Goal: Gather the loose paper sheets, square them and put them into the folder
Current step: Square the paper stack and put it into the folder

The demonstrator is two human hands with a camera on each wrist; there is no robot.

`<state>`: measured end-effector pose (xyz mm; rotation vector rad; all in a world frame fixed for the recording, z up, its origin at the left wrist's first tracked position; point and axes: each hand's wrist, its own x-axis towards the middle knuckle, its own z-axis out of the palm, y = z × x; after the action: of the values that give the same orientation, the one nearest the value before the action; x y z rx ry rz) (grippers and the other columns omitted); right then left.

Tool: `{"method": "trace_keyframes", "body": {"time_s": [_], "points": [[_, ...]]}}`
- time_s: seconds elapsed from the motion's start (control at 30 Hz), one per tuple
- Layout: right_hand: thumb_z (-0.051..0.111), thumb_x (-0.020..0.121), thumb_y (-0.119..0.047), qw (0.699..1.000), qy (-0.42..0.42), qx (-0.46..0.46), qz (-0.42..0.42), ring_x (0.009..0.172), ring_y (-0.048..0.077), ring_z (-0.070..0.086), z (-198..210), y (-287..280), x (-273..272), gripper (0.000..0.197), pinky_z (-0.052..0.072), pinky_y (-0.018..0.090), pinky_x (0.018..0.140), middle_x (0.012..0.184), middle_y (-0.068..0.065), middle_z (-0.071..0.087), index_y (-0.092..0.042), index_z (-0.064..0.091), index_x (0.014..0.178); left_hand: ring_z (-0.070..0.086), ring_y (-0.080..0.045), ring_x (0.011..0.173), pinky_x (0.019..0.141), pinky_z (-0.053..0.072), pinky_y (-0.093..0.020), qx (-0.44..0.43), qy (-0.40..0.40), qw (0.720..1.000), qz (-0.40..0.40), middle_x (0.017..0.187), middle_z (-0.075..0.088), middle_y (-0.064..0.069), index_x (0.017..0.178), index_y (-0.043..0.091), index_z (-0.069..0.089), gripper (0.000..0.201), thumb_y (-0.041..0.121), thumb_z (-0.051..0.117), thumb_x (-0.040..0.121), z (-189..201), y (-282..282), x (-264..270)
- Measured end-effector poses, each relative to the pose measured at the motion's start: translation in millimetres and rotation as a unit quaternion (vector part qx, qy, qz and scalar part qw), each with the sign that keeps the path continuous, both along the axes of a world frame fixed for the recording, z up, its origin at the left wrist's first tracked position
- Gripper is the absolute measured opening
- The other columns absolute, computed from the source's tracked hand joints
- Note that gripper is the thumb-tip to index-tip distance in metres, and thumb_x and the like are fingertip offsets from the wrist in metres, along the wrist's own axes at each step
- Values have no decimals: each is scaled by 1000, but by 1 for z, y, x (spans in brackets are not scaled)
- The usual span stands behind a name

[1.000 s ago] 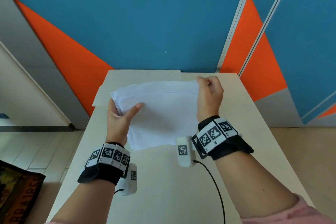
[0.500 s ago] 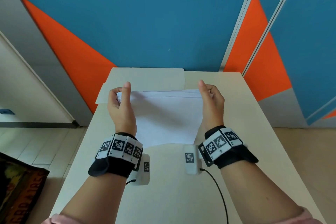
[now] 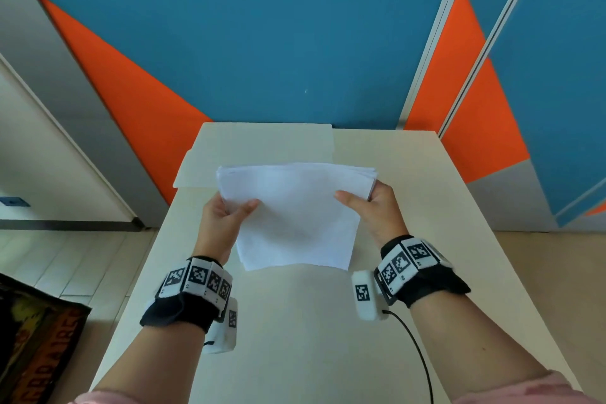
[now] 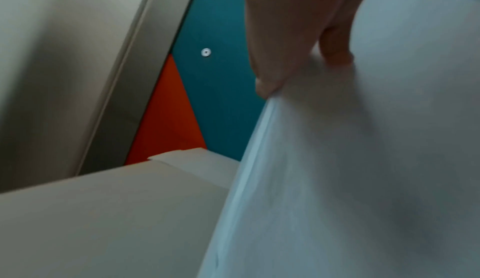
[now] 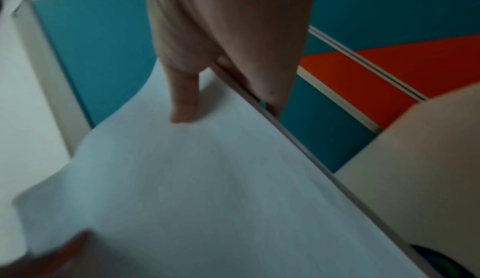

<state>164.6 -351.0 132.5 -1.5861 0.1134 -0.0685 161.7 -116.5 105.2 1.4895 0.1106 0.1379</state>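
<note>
From the head view, both hands grip the paper sheets [image 3: 295, 213]: left hand [image 3: 223, 220] pinching the left edge, right hand [image 3: 377, 210] the right edge, thumbs on top. The stack is held over the middle of the table [image 3: 295, 338], probably so the edges can be tapped level. The folder [image 3: 262, 147] lies closed at the far edge, against a blue and orange wall [image 3: 262, 43].

Left wrist: fingers [image 4: 270, 85] curl under the sheets' edge, the layers slightly fanned.

Right wrist: thumb [image 5: 184, 106] presses on top, fingers beneath; edges look nearly flush there.
</note>
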Motion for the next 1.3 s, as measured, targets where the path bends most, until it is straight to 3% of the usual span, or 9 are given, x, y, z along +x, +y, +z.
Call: {"method": "trace_keyframes", "body": {"time_s": [0.3,0.43,0.57,0.67,0.8,0.93,1.03,1.2,1.3], "points": [[69,71,11,999,2,42,-8,89,18,64,-7,1,5,44,55,33,80,96,-1,66,-26,60,94,63,-24,102,80,53,-33,-34,2,999,-31,112,65,-12,119,5,53,59,17,74,65,0,-4,3],[69,77,6,997,80,2,15,75,11,62,-31,2,-9,33,51,11,58,82,-6,64,-25,59,78,62,-28,92,67,53,-19,-22,54,998,2,92,67,-9,106,-2,61,24,11,62,86,-18,-9,-7],[74,76,-7,985,128,-72,94,90,21,68,-44,-11,-13,17,52,28,84,87,-3,68,-21,65,81,69,-9,71,56,51,-11,-52,59,997,23,87,66,-5,104,0,60,19,11,53,91,-13,-6,-9],[83,66,-24,974,165,-129,87,84,23,62,-45,-26,-16,27,50,31,87,78,0,63,-14,59,76,67,-16,104,88,51,-25,-145,80,985,39,105,69,-5,113,5,61,25,15,50,93,-12,9,-3],[94,30,-40,980,138,136,55,91,28,67,-55,-38,-20,64,49,46,95,90,13,69,-8,70,80,52,-32,124,97,44,-53,-233,101,967,7,139,52,-14,139,11,43,44,21,41,96,-19,17,0],[80,68,-20,972,131,187,62,104,27,67,-43,-23,-25,37,46,42,102,106,12,72,-3,71,100,68,-17,100,71,58,-36,-258,131,956,-56,125,61,-7,132,14,49,39,22,41,95,-29,8,-2],[68,82,-15,994,94,50,7,95,8,67,-27,-22,-22,31,45,26,102,104,-2,70,-8,66,112,66,-17,99,74,58,-32,-223,94,970,-38,116,65,-2,116,22,58,34,6,51,87,-34,26,-6],[88,32,-50,997,78,6,7,97,18,70,-14,-44,-18,70,51,37,92,102,1,74,-25,70,94,69,-5,73,80,49,-27,-69,80,990,-92,71,72,8,100,24,62,55,16,81,50,-29,82,-13],[84,61,-20,992,102,-37,59,89,18,69,-14,-35,-26,33,49,41,98,95,3,73,-18,67,90,67,-19,95,95,49,-37,64,125,981,-136,99,73,-1,110,5,61,78,29,84,40,-32,69,-15]]}}
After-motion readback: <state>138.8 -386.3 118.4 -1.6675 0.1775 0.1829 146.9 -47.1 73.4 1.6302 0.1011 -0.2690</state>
